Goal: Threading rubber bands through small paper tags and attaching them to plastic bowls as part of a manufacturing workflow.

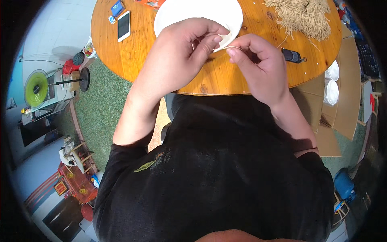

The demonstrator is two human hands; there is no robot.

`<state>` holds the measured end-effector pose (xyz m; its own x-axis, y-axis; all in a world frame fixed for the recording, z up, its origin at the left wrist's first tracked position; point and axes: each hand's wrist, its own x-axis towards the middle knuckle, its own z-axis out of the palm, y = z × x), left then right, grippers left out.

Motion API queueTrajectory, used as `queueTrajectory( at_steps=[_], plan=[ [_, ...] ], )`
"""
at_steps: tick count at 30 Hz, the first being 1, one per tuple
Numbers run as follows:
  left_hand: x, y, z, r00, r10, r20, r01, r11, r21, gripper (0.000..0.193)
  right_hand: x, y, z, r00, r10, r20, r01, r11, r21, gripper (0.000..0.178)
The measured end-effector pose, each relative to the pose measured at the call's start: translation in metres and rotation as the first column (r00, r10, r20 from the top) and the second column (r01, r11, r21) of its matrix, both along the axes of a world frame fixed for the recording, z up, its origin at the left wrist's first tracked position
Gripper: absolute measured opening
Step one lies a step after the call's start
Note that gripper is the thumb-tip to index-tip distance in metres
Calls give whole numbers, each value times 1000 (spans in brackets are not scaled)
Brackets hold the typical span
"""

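A smooth white round plate-like piece (199,12) is at the table's near middle. My left hand (177,50) is closed at its near right rim, thumb and forefinger bent together there; the other fingers are hidden. My right hand (262,62) is just right of that rim, its thumb and forefinger pinching a thin beige cord (235,47). From there the cord curves left toward the rim beside my left thumb. Where it meets the piece is too small to make out.
On the round wooden table (129,60) lie a white phone (124,26), a blue packet (117,8), a heap of beige cords (304,18) and a dark key fob (292,56). An open cardboard box (346,88) with white round pieces (331,92) stands right. A green fan (36,88) is left.
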<state>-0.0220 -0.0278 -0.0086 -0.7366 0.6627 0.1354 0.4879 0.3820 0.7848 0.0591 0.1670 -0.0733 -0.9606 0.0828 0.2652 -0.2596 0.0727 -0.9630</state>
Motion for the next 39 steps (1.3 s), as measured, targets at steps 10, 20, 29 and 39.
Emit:
queueTrajectory(
  at_steps=[10,20,29,39],
  plan=[
    [-4,-4,-2,998,-64,-17,65,996,63,29,-10,19,13,1000,3,-27,1,987,161,10],
    [-12,-5,-3,995,-92,-25,94,994,61,21,-30,25,29,982,170,78,-179,975,131,10],
    [-8,9,22,908,-26,417,-57,981,186,33,-40,35,75,903,40,428,-270,827,493,70],
    [-13,10,18,893,7,450,-119,968,222,35,-8,-5,-2,763,-254,-595,533,768,355,18]
  ],
)
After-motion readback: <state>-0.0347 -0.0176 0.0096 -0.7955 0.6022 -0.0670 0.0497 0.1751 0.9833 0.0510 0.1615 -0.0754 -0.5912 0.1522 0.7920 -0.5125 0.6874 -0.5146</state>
